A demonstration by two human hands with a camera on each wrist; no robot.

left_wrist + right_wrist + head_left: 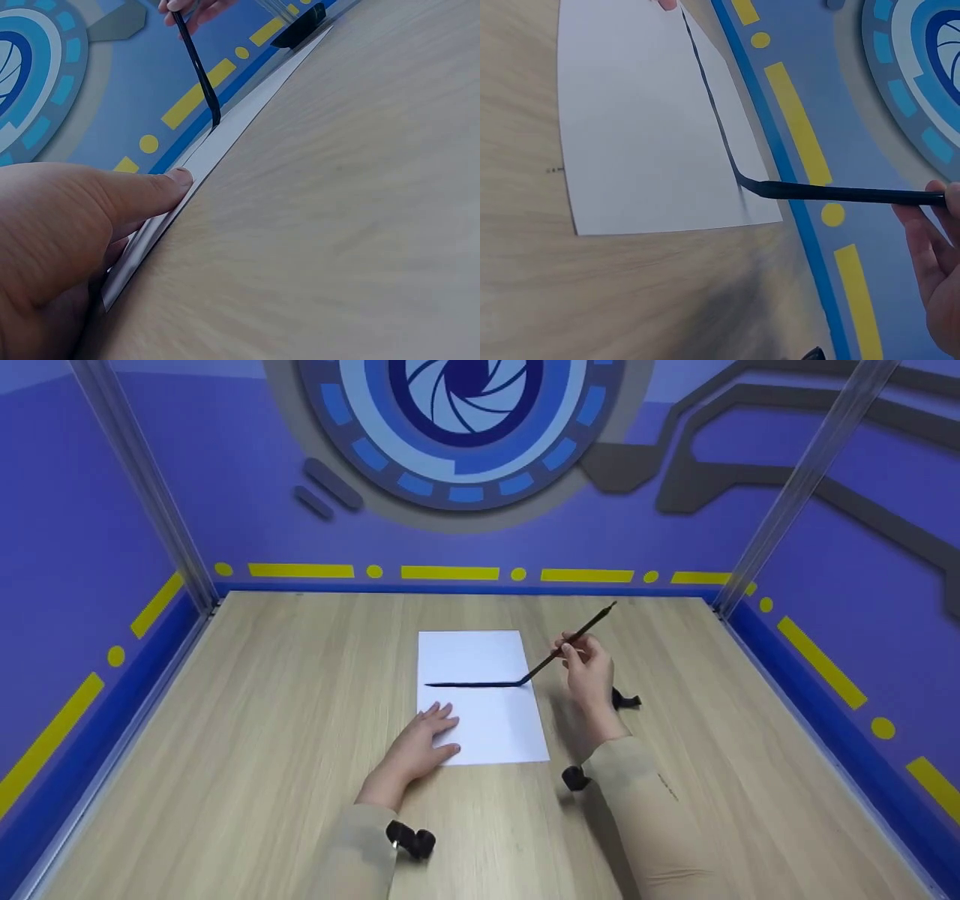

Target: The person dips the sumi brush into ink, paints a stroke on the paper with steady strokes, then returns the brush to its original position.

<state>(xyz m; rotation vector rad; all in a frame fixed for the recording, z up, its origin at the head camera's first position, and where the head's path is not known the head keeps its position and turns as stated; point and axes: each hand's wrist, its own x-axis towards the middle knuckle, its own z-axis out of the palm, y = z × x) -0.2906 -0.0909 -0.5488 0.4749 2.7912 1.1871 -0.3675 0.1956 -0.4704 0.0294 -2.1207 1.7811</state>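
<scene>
A sheet of white paper [487, 727] lies on the table with a black line [472, 685] across its middle. My right hand [589, 667] holds a black brush [589, 622] partway along its handle. The brush is tilted, and its bent bristle tip [751, 184] meets the right end of the line, near the paper's right edge. My left hand [422, 742] rests with fingers spread on the paper's lower left side. In the left wrist view its thumb [154, 193] presses flat near the paper's edge.
A black dish-like object [626, 699] sits right of the paper, partly hidden behind the right wrist. Cameras are worn on both sleeves. The wood-grain table [285, 720] is bordered by blue walls [225, 532] with yellow marks and metal corner posts.
</scene>
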